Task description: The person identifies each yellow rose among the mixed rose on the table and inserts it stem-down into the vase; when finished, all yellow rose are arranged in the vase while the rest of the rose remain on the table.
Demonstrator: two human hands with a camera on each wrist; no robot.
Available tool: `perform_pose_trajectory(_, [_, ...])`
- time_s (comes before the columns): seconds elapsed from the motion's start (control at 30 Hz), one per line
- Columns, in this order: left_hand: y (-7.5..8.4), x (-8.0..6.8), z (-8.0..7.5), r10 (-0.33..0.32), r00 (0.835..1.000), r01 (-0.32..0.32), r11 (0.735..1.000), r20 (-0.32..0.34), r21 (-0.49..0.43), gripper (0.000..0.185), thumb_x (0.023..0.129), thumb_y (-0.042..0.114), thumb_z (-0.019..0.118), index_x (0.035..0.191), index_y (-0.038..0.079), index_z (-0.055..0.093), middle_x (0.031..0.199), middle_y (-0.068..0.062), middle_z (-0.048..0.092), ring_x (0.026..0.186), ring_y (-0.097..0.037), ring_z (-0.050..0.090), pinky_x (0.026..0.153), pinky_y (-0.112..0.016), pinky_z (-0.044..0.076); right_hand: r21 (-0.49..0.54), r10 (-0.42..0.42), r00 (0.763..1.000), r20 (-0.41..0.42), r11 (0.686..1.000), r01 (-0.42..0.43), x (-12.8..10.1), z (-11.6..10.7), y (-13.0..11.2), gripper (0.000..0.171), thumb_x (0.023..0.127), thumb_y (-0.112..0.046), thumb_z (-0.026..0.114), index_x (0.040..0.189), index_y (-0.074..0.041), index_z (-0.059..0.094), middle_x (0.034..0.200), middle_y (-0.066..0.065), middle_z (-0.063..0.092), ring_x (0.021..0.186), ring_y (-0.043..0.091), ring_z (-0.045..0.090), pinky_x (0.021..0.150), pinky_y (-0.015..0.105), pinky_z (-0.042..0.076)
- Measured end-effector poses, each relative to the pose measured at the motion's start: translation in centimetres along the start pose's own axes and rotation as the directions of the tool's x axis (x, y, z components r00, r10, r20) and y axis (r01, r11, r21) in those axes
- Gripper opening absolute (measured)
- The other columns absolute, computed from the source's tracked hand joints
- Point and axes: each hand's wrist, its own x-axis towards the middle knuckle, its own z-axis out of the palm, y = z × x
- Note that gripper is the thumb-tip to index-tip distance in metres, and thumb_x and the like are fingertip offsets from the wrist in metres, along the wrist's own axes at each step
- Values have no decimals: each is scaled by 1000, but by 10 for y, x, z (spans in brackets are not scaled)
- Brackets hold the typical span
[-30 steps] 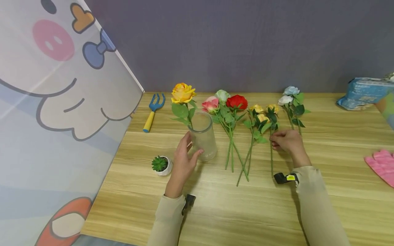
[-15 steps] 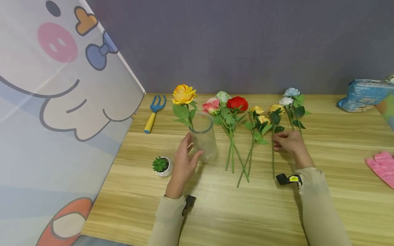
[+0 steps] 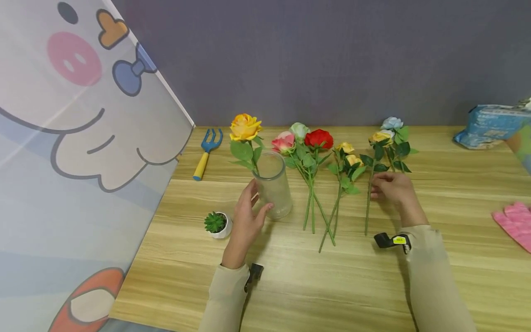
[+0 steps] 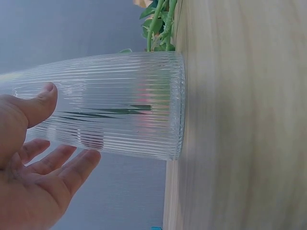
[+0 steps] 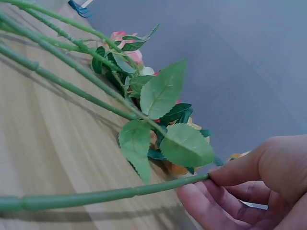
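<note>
My left hand (image 3: 247, 216) holds the clear ribbed glass vase (image 3: 277, 196), thumb on the near side and fingers along the other. One large orange-yellow rose (image 3: 245, 128) stands in the vase, leaning left; its stem end shows through the glass in the left wrist view. Thumb and fingers of my right hand (image 3: 396, 189) pinch the green stem (image 5: 115, 194) of a small yellow rose (image 3: 378, 137). That bloom overlaps a white rose in the head view. To its left lie two more small yellow roses (image 3: 354, 160), stems crossing on the table.
A pink rose (image 3: 284, 141), a pale green rose (image 3: 299, 129) and a red rose (image 3: 319, 139) lie behind the vase's right side. A blue rose (image 3: 392, 122) lies farther right. Around them are a potted succulent (image 3: 216, 222), hand fork (image 3: 202, 166), blue bag (image 3: 489, 126) and pink glove (image 3: 514, 223).
My right hand has drawn the small yellow rose slightly right, away from the other two yellow roses, and its bloom has swung over the white one. My left hand stays at the vase.
</note>
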Motion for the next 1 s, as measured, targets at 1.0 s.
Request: perform_pose_trajectory(1.0, [0, 0, -1, -21, 1000, 21, 1000, 2, 4, 73, 89, 0, 78, 148, -15, 39, 143, -34, 52, 131, -47, 56, 106, -48, 55, 584, -108, 985, -137, 794, 169, -11, -1, -14, 26, 102, 7, 53, 92, -10, 70, 83, -4, 73, 68, 9, 69, 61, 22, 65])
